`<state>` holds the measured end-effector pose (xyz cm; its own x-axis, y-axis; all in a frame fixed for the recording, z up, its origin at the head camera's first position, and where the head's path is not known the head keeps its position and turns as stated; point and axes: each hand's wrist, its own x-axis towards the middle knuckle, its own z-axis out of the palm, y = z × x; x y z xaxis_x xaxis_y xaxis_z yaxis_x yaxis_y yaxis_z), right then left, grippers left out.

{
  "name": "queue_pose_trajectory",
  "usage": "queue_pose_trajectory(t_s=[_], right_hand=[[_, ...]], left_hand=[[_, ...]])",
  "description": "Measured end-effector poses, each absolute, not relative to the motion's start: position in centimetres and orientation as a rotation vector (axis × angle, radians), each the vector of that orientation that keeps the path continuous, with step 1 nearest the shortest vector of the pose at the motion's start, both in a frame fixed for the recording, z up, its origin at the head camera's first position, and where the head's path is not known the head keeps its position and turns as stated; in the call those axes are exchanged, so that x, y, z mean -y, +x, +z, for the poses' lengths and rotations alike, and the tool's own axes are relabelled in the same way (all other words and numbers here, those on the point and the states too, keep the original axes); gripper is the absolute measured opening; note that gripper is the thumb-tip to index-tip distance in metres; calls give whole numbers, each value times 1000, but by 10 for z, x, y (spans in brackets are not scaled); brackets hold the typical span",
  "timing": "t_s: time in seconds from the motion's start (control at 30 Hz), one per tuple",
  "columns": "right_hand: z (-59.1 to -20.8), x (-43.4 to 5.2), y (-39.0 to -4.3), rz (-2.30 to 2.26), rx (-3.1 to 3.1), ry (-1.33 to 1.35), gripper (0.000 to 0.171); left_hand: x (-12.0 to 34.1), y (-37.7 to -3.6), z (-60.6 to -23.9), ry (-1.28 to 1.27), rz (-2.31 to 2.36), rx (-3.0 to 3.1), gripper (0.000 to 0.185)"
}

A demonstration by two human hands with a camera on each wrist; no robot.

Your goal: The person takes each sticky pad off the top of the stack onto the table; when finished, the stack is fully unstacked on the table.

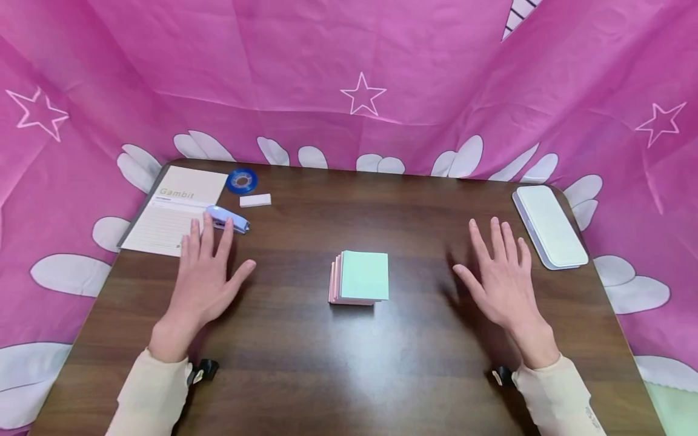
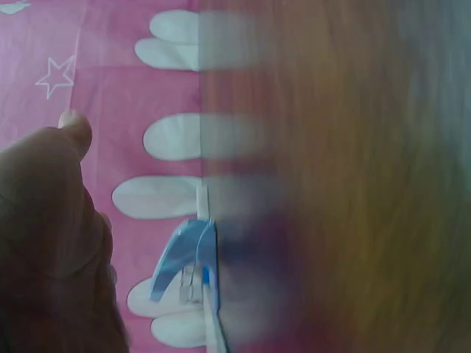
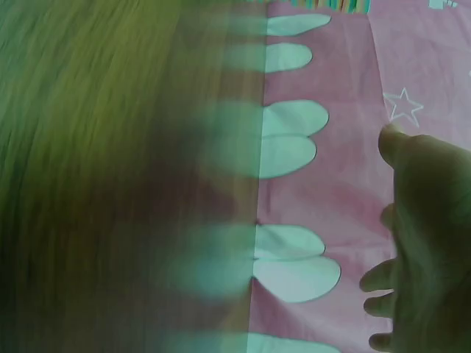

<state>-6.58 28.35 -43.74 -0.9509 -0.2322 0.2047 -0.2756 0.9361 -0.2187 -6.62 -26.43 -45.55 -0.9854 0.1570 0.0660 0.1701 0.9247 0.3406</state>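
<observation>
Left hand (image 1: 204, 284) and right hand (image 1: 504, 284) splay, each grip empty; a square, mint-topped paper stack (image 1: 364, 276) sits between them on a brown wooden bench (image 1: 305, 357), perhaps for equal reach.

Passage is allowed on both sides of the stack (image 1: 364, 275) and before it; beyond its left, the way is obstructed by stapler (image 1: 222, 214), block (image 1: 255, 200) and tape (image 1: 232, 181); beyond its right, by case (image 1: 552, 225).
</observation>
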Motion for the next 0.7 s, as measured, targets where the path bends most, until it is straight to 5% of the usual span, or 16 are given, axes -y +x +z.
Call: queue_pose_trajectory(t_s=[0.7], right_hand=[[-431, -211, -59, 749, 2643, 668, 75]], left_hand=[[179, -56, -477, -457, -1361, 2943, 85]])
